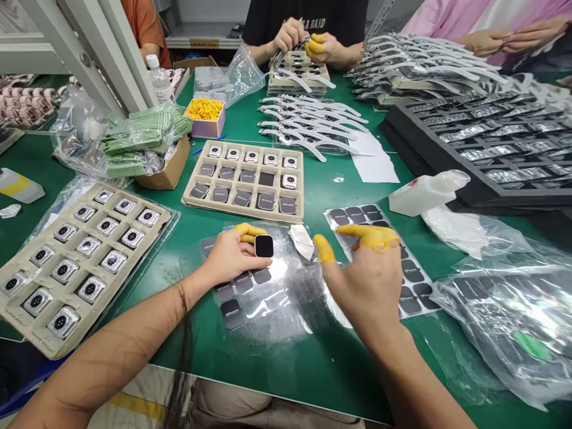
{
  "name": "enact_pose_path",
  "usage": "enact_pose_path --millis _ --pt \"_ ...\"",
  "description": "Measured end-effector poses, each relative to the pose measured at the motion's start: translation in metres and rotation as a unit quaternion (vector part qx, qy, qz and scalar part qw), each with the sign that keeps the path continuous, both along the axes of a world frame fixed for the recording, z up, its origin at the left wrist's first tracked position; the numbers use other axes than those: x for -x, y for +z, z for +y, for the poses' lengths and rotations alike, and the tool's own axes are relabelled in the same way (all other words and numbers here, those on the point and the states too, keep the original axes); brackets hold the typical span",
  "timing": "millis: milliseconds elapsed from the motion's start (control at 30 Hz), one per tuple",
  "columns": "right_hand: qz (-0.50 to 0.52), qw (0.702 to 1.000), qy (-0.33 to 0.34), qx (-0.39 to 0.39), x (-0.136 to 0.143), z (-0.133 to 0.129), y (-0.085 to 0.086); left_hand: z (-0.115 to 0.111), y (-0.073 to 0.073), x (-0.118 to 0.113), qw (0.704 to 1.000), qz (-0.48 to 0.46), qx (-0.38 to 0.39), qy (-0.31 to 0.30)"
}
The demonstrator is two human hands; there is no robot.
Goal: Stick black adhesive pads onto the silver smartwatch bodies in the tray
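Observation:
My left hand (235, 253), with yellow finger covers, holds a small square watch body (264, 246) by its edges, black face up. Below it lie clear film sheets bearing several dark square stickers (232, 313). To the right, my right hand (364, 262) is spread, thumb and yellow-covered fingers apart, with nothing between them. It hovers over a sheet of dark stickers (411, 271). A crumpled white wipe (302, 241) lies between the hands. Behind them a beige tray (243, 208) holds watch bodies, many with dark covers, and one pocket has no watch body.
Another beige tray (27, 330) of watch bodies lies at left. A white bottle (413, 195) stands tilted at right, near a black foam tray (487, 196) and plastic bags (496, 333). Across the table, people work beside white straps (308, 122).

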State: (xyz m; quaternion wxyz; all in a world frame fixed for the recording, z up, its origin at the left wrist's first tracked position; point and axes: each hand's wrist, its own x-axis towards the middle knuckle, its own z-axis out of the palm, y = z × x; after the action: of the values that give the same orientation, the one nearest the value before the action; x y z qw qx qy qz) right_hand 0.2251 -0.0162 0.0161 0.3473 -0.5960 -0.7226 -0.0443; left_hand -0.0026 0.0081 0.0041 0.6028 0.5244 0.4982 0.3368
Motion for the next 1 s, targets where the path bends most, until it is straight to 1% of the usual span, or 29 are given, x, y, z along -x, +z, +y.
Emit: enact_pose_path --millis 33,67,100,133,167,200,267,333,400,467,500,600,700,733,767,867,900,933,1000 --pt "0.027 0.995 0.095 0.004 0.009 -0.01 0.004 0.001 -0.002 0.0 1.0 -0.011 -0.006 0.003" --pt "0.046 0.972 0.227 0.041 0.019 -0.02 0.004 0.001 -0.003 0.0 1.0 -0.022 -0.013 0.006" --pt "0.049 0.939 0.327 0.094 0.031 -0.028 0.002 0.002 -0.004 0.0 0.999 -0.032 -0.019 0.008" --pt "0.049 0.91 0.39 0.129 0.041 -0.036 -0.002 0.002 -0.005 0.0 0.999 -0.04 -0.023 0.009" --pt "0.049 0.89 0.425 0.157 0.05 -0.041 -0.008 0.002 -0.005 0.0 0.999 -0.044 -0.024 0.008" --pt "0.048 0.882 0.435 0.173 0.055 -0.045 -0.013 0.003 -0.005 0.0 0.999 -0.046 -0.02 0.005" --pt "0.046 0.889 0.426 0.163 0.058 -0.048 -0.022 0.003 -0.005 0.0 0.999 -0.052 -0.007 -0.003" --pt "0.026 0.91 0.4 0.107 0.051 -0.045 -0.023 0.003 -0.007 0.0 0.997 -0.072 0.002 -0.008" --pt "-0.02 0.938 0.344 0.027 0.041 -0.037 -0.021 0.004 -0.01 0.0 0.995 -0.094 0.001 -0.011" --pt "-0.075 0.959 0.272 -0.014 0.033 -0.024 -0.021 0.003 -0.013 -0.001 0.995 -0.098 -0.009 -0.017" --pt "-0.1 0.964 0.247 -0.015 0.03 -0.017 -0.022 0.003 -0.014 -0.001 0.996 -0.091 -0.015 -0.02" --pt "-0.144 0.968 0.205 0.019 0.022 0.001 -0.029 0.002 -0.014 0.0 0.997 -0.065 -0.03 -0.026" --pt "-0.134 0.982 0.126 0.038 0.016 0.005 -0.035 0.001 -0.012 0.0 0.998 -0.048 -0.03 -0.022" --pt "-0.12 0.986 0.112 0.039 0.015 0.003 -0.036 0.001 -0.012 0.0 0.999 -0.041 -0.029 -0.019" --pt "-0.109 0.986 0.118 0.037 0.014 0.001 -0.036 0.001 -0.011 0.0 0.999 -0.036 -0.028 -0.017" --pt "-0.114 0.971 0.21 0.028 0.017 -0.003 -0.037 0.001 -0.009 0.0 0.999 -0.034 -0.031 -0.024" --pt "-0.126 0.967 0.219 0.029 0.017 -0.002 -0.037 0.001 -0.009 0.0 0.999 -0.033 -0.031 -0.027" --pt "-0.139 0.969 0.203 0.034 0.017 0.0 -0.037 0.0 -0.008 0.0 0.999 -0.033 -0.03 -0.031" --pt "-0.144 0.981 0.124 0.044 0.016 0.003 -0.034 0.001 -0.005 0.0 0.999 -0.026 -0.025 -0.031"
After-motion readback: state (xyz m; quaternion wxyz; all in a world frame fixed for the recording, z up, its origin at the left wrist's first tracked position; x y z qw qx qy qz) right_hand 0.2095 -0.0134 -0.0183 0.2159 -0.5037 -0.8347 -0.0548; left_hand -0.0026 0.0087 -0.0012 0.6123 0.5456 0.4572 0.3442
